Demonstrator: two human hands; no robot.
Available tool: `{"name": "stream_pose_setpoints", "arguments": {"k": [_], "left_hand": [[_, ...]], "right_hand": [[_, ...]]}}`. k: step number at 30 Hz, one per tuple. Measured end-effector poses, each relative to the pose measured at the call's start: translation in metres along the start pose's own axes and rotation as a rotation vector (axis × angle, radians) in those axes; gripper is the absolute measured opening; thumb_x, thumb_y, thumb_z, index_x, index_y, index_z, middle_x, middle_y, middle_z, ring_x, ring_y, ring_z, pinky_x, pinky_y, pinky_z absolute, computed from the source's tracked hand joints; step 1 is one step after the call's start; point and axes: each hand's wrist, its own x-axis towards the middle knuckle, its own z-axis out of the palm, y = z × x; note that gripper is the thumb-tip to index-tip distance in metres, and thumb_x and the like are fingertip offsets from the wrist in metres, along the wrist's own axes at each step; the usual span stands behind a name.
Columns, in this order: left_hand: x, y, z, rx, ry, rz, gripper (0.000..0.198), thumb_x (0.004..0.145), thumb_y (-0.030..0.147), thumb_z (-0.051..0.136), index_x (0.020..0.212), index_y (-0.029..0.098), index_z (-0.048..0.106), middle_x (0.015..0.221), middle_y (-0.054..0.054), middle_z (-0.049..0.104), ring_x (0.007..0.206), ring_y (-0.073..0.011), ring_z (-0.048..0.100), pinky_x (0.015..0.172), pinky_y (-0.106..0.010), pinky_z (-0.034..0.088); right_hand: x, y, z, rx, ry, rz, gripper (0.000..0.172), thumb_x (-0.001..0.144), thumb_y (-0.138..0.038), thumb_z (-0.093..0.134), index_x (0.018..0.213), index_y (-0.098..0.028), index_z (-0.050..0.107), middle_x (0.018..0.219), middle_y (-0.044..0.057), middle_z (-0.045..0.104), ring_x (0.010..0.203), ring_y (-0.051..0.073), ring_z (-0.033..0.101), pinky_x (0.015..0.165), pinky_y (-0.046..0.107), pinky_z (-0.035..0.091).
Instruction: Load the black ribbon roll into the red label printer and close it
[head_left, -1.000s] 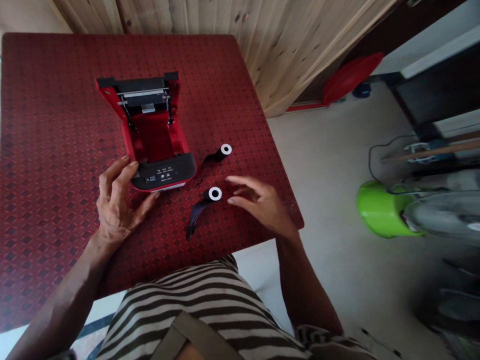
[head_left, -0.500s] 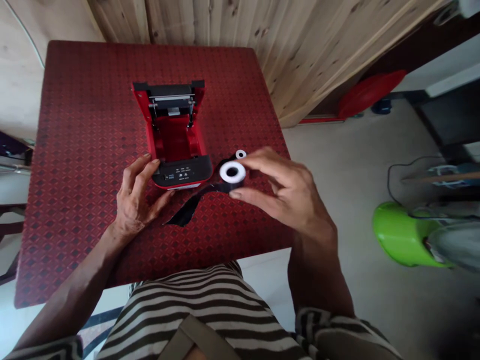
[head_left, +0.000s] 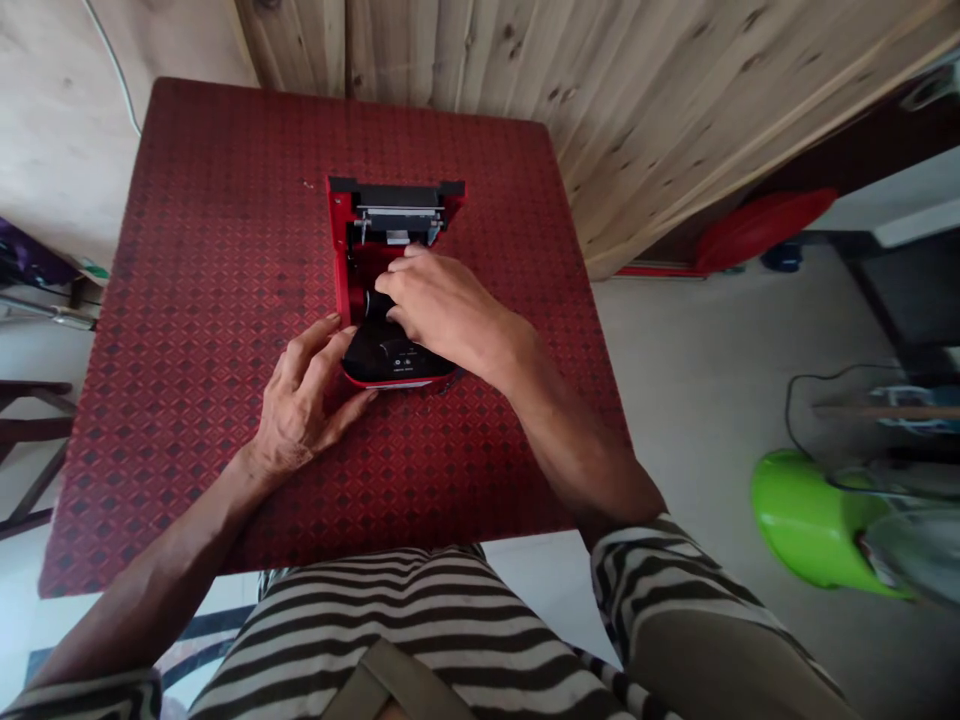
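Note:
On the table stands a small red and black label printer (head_left: 342,275), its lid (head_left: 397,192) raised at the back. My left hand (head_left: 304,400) grips its front left corner, fingers along the side and thumb under the front edge. Inside the open bay, my right hand (head_left: 439,300) has its fingers closed round a ribbon roll (head_left: 381,305). Only the roll's dark film and a bit of white core end show; the hand covers the rest. Dark film seems to lie over part of the black front panel (head_left: 401,362). I cannot see the second, smaller core.
A red patterned cloth covers the table (head_left: 225,250), with a plank wall (head_left: 465,60) behind it. On the floor to the right sits a green plastic tub (head_left: 802,520), near a dark cable. A wooden chair (head_left: 34,430) stands at the left.
My right hand has carried the ribbon roll from beside the printer leftward into its open bay. The trailing film no longer lies across the cloth. My left hand stays on the printer's corner.

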Motion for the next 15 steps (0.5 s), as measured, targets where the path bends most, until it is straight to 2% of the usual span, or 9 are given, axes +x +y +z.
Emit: {"name": "stream_pose_setpoints", "arguments": {"k": [4,8,11,15], "left_hand": [[0.000,0.000,0.001,-0.008,0.014,0.000,0.078,0.097,0.042,0.077,0.163,0.028,0.038,0.154,-0.015,0.056,0.139,-0.0288,0.062,0.114,-0.044,0.061],[-0.001,0.000,0.000,-0.003,0.007,0.002,0.078,0.097,0.040,0.078,0.162,0.027,0.038,0.154,-0.015,0.056,0.140,-0.0289,0.061,0.114,-0.044,0.061],[0.000,0.001,0.000,-0.002,-0.002,-0.006,0.079,0.096,0.040,0.078,0.163,0.028,0.037,0.154,-0.015,0.056,0.142,-0.0286,0.060,0.116,-0.044,0.060],[0.001,0.001,-0.001,-0.018,0.001,-0.016,0.079,0.097,0.040,0.077,0.164,0.029,0.037,0.154,-0.014,0.056,0.143,-0.0293,0.059,0.117,-0.045,0.058]], "right_hand": [[0.009,0.007,0.004,0.037,-0.033,-0.001,0.021,0.097,-0.004,0.061,0.098,-0.016,0.079,0.093,0.010,0.073,0.105,0.030,0.068,0.097,0.043,0.054],[0.013,0.008,0.003,0.066,-0.082,0.064,0.020,0.096,-0.005,0.062,0.102,-0.016,0.078,0.102,0.011,0.075,0.109,0.029,0.068,0.101,0.043,0.051],[0.008,0.007,-0.003,0.088,-0.106,0.038,0.025,0.098,-0.005,0.058,0.106,-0.016,0.078,0.106,0.011,0.077,0.109,0.028,0.069,0.101,0.041,0.050],[-0.018,0.009,-0.014,0.277,0.038,-0.080,0.048,0.093,0.004,0.043,0.121,-0.018,0.075,0.119,0.005,0.080,0.116,0.022,0.071,0.108,0.039,0.050]]}}
